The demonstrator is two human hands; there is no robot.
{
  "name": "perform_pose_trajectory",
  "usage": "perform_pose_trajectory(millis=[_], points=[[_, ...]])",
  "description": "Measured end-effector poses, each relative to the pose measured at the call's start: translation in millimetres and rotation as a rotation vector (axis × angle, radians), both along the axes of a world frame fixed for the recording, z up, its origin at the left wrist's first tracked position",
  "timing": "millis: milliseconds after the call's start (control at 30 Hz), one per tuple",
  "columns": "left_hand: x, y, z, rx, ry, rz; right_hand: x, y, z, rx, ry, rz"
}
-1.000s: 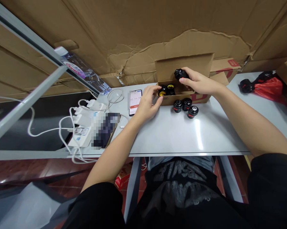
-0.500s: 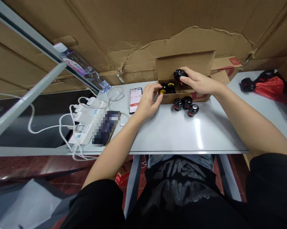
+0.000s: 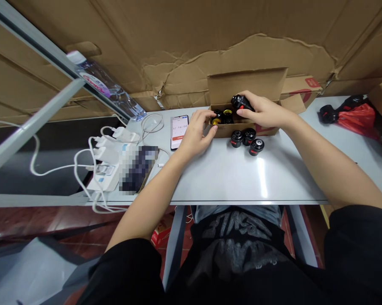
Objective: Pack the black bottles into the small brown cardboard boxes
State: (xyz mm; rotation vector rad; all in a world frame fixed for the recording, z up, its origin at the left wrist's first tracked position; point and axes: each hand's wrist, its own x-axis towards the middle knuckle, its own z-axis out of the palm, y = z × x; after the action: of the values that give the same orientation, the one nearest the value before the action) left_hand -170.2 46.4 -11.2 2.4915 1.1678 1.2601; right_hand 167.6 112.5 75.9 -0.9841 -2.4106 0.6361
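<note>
An opened cardboard box (image 3: 226,131) stands on the table with its flap raised at the back. My left hand (image 3: 199,132) is curled round its left front corner, thumb along the front wall and fingertips over the edge. Inside, near those fingertips, sit several black round parts (image 3: 227,118), some with gold rims. Over the box, my right hand (image 3: 264,111) grips a black cylindrical part (image 3: 239,101) with a red mark, held tilted; its far end is hidden by the fingers. Three similar black round parts (image 3: 249,136) with red marks rest on the table before the box.
A phone (image 3: 179,132) with a timer lies left of the box. Further left are a power strip (image 3: 106,171) with white cables, a blurred-out dark item (image 3: 138,169) and a water bottle (image 3: 108,87). A red plastic bag (image 3: 358,118) and a second carton (image 3: 302,88) lie right.
The black part in my right hand has tilted slightly and sits a little lower over the box. My left hand stays at the box corner. The camera view has shifted slightly.
</note>
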Motion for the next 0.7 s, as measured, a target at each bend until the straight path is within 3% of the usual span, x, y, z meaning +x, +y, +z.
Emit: perform_pose_trajectory(millis=[400, 700], points=[[-0.5, -3.4, 6.9, -0.003, 0.047, 0.031, -0.7, -1.2, -2.1, 0.023, -0.060, -0.001], [-2.3, -1.8, 3.2, 0.015, 0.045, 0.025, -0.3, -1.5, 1.3, 0.069, -0.096, -0.041]])
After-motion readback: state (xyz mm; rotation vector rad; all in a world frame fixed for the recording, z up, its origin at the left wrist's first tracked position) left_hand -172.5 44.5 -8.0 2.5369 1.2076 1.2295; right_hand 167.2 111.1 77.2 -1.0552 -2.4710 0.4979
